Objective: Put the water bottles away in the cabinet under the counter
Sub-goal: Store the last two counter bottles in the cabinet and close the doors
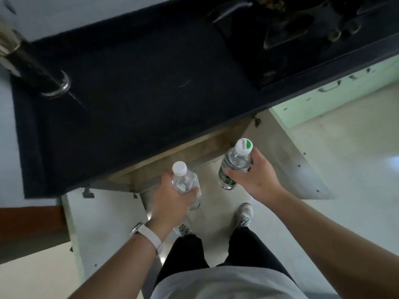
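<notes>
— What are the fingers doing?
— The left hand (170, 199) curls round a plain bottle (183, 180), and the right hand (257, 178) wraps a green-labelled bottle (236, 160). Both bottles are upright, with the open cabinet (190, 145) just beyond the knuckles.
— Any risk?
— Likely the caps knocking the counter (129, 93) edge above and loosening a grip.

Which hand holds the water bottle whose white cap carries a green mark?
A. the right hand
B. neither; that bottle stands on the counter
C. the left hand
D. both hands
A: the right hand grips the green-labelled bottle with the green-marked cap, while the left hand grips a clear bottle with a plain white cap.
</notes>
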